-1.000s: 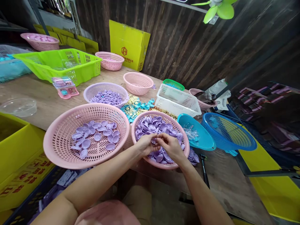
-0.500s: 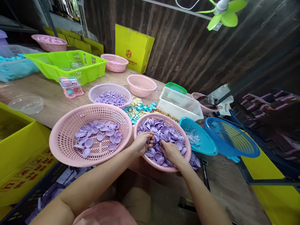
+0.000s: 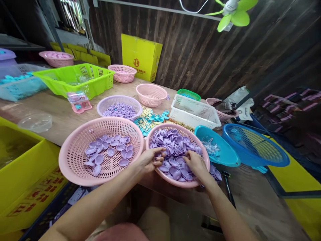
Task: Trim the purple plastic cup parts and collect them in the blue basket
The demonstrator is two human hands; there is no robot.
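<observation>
Both hands are in the pink basket (image 3: 153,135) heaped with purple shell-shaped plastic pieces (image 3: 173,142) at the table's near edge. My left hand (image 3: 149,160) is at the basket's left rim, fingers curled around a purple piece. My right hand (image 3: 197,164) lies palm down on the pile at the near right, fingertips bent into the pieces; whether it grips one is hidden. To the left stands a bigger pink basket (image 3: 75,154) with a thin layer of the same purple pieces (image 3: 107,151).
Behind are a lilac basket of small purple parts (image 3: 119,109), teal and yellow parts (image 3: 147,118), a white crate (image 3: 193,112), a teal bowl (image 3: 223,154), a blue basket (image 3: 255,147) and a green crate (image 3: 75,75). A yellow bin (image 3: 25,167) stands at the left.
The hands, joined over the middle of the pile, have parted: the left went to the basket's left rim, the right to the near right side. The view shifted slightly.
</observation>
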